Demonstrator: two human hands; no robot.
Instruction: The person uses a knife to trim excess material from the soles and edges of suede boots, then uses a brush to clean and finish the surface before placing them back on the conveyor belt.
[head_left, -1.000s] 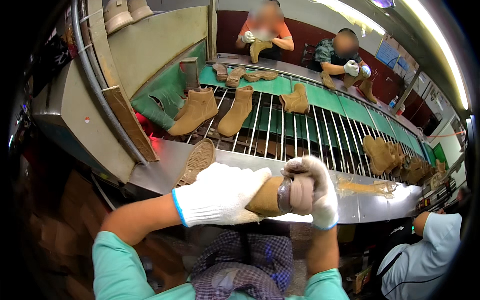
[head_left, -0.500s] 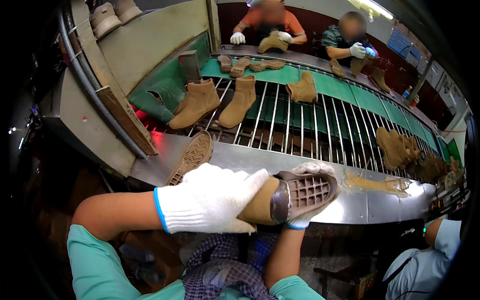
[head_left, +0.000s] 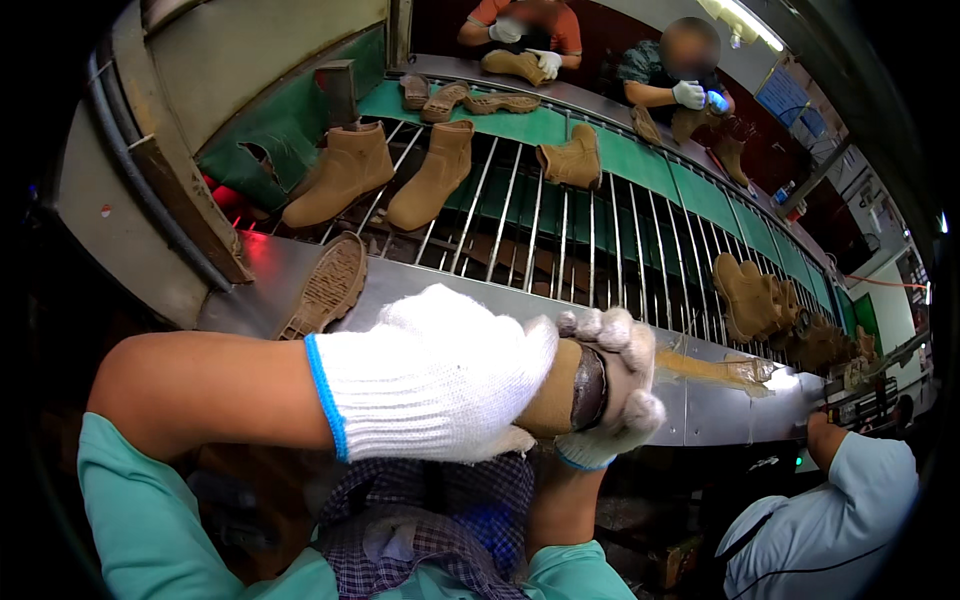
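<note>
A tan ankle boot (head_left: pixel 550 402) is held level in front of me over the near metal edge. My left hand (head_left: pixel 435 375), in a white knit glove with a blue cuff, is closed round the boot from the left. A dark, shiny patch (head_left: pixel 588 390) shows at the boot's right end. Around that end curls my right hand (head_left: pixel 635 390), also gloved, its fingertips pressing a brown-grey sole that they mostly hide. Left of my hands, a loose tan sole (head_left: pixel 330 283) leans tread-up on the metal ledge.
Beyond the metal ledge (head_left: pixel 690 400) runs a rack of metal bars (head_left: pixel 515 220) carrying tan boots (head_left: pixel 432 180). Several soles (head_left: pixel 445 100) lie on the green strip behind. Two gloved co-workers (head_left: pixel 530 35) handle footwear across the line; another person's pale-blue sleeve (head_left: pixel 870 480) is at right.
The boot and both hands have shifted slightly right in the picture. My right fingers have folded over the sole, covering its grid-patterned inside. The view has moved, so the rack appears further left and higher.
</note>
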